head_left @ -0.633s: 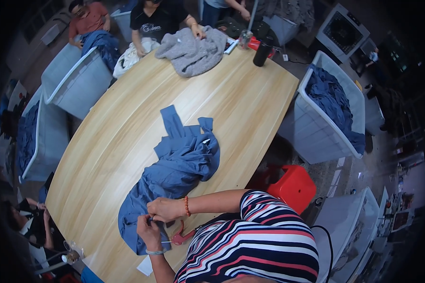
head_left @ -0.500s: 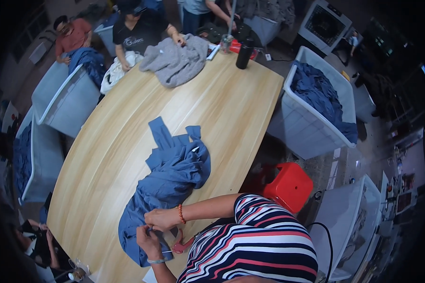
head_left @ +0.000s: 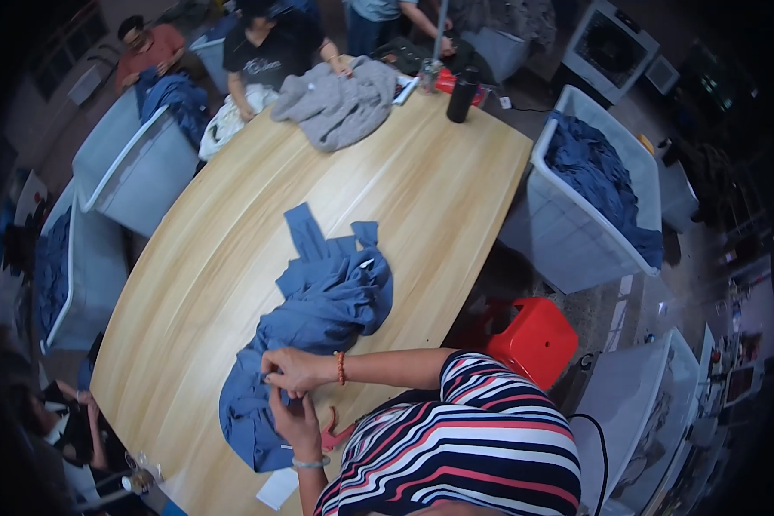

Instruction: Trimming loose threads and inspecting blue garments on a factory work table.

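While the left hand (head_left: 296, 423) and right hand (head_left: 299, 371) pinch the blue cloth (head_left: 242, 414), the red tool (head_left: 329, 439) at four o'clock could snag it if they tug.

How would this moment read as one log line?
left hand: at blue garment | right hand: pinching blue garment | near left hand: red item | table: gray cloth, black bottle

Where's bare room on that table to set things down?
Bare wood: left of the blue garment; between it and the grey fleece or black bottle. Crowded: around the left hand and right hand, with red tool and white paper.
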Motion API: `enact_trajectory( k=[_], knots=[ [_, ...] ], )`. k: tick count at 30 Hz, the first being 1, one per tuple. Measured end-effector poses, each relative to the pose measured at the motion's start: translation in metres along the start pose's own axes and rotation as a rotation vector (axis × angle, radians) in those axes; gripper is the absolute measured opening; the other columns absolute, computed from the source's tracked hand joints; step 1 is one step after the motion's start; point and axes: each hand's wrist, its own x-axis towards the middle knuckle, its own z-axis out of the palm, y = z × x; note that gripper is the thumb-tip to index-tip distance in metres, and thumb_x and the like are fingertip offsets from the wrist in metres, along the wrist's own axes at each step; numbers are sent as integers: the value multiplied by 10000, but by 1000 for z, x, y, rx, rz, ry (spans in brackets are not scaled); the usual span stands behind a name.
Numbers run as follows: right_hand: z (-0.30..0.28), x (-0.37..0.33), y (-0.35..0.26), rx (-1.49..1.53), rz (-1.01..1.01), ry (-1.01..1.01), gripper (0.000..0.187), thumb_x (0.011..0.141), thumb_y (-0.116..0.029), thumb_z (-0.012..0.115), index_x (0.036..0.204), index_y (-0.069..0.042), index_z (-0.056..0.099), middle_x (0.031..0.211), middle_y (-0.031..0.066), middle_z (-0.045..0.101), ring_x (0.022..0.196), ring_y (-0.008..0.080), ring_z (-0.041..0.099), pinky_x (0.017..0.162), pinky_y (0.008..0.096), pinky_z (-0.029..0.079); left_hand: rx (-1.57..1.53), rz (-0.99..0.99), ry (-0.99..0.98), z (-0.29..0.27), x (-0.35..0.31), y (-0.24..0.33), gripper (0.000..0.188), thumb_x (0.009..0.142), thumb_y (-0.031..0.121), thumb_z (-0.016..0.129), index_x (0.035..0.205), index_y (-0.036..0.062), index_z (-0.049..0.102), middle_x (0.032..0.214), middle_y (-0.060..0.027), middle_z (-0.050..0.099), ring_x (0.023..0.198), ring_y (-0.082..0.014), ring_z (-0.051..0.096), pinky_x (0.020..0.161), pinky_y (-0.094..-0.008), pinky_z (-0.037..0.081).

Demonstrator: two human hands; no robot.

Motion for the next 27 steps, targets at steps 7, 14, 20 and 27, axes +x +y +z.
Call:
enact_trajectory(
  k=[7,14,20,27],
  knots=[
    [7,8,-7,68,-49,38,173,878,-84,524,974,47,465,820,124,595,570,180,652,483,267,540,-187,-147,-5,-1,7,-5,117,804,60,666,823,-31,596,653,-33,561,606,-85,520,578,-237,434],
    [2,13,-13,-79,-77,90,162,852,-90,569,938,38,518,863,121,584,685,156,645,594,259,530,-677,-188,-141,-31,-2,-4,51,824,-31,618,865,-4,606,767,26,546,666,-54,493,614,-183,398],
    [7,1,-15,-459,-306,-13,160,777,-102,588,869,25,559,863,171,583,822,307,599,751,371,477,-759,-247,-79,-46,9,18,76,903,75,554,921,17,600,767,29,562,667,-33,496,599,-174,394],
    [5,1,-6,-471,-334,-117,166,795,-120,578,878,22,563,855,162,568,791,299,587,723,359,468,-742,-255,2,-44,9,10,67,898,76,563,912,22,600,732,35,564,610,-17,475,542,-156,358]
  ],
)
